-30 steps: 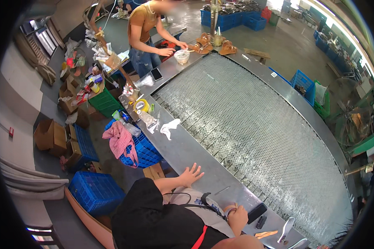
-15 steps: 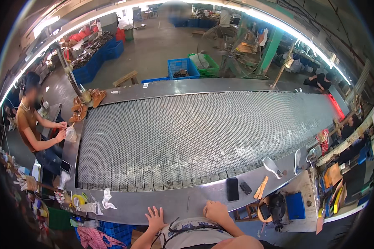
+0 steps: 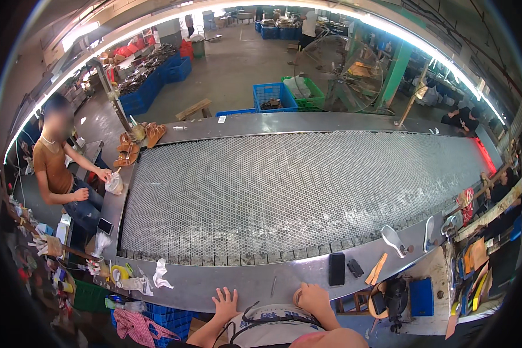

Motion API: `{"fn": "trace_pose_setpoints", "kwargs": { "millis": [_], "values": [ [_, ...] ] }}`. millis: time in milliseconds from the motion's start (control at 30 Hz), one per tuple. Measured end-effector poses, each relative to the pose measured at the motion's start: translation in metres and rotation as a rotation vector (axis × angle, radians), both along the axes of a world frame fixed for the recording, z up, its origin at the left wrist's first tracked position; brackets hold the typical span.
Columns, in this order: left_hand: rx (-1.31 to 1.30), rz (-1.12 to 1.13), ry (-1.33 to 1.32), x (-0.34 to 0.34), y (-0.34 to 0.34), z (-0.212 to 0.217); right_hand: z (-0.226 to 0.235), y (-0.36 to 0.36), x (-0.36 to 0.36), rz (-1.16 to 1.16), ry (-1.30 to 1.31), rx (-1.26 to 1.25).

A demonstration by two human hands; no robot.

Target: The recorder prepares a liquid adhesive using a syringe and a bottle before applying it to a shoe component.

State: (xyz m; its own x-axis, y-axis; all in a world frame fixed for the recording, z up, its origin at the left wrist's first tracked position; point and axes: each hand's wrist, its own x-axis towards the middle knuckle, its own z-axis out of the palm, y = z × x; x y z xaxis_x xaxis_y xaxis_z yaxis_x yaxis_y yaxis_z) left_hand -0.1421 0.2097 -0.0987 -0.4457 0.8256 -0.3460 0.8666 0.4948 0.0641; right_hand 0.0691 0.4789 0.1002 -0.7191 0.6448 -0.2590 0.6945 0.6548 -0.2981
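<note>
My left hand [image 3: 225, 303] rests on the near metal edge of a long conveyor table, its fingers spread and holding nothing. Close to my body on the same edge, my right hand [image 3: 313, 298] lies curled into a loose fist, with no object showing in it. Between the two hands is a thin metal rod [image 3: 274, 286]. Right of my right hand lie a black phone [image 3: 337, 269], a small black object [image 3: 355, 267] and tan strips [image 3: 377, 268]. The perforated conveyor bed [image 3: 284, 197] stretches out beyond both hands.
A person [image 3: 58, 156] sits at the left end by a small white bag [image 3: 115, 183] and brown sandals [image 3: 127, 152]. Pale sole-shaped pieces [image 3: 393, 240] lie at the right edge. Blue crates [image 3: 274, 98] and a large fan [image 3: 354, 75] stand beyond the table.
My view has turned slightly left, so the scene sits further right. The person at left has lowered one hand from the bag to the lap. My hands keep their poses.
</note>
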Motion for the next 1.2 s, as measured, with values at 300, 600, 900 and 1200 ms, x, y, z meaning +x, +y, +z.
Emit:
{"fn": "trace_pose_setpoints", "kwargs": {
  "millis": [300,600,900,1200],
  "values": [
    [-0.001,-0.004,0.031,0.001,-0.003,-0.006,-0.003,0.002,-0.001,0.016,0.008,0.018],
    [0.026,0.012,-0.003,0.002,-0.002,0.006,0.001,0.002,-0.001,0.037,0.003,0.013],
    [-0.021,0.021,-0.008,0.004,-0.003,0.001,0.019,0.034,0.016,-0.353,0.065,0.025],
    [-0.072,0.015,0.01,-0.002,0.008,0.007,0.064,0.079,0.006,-0.936,1.583,-1.161]
  ]
}}
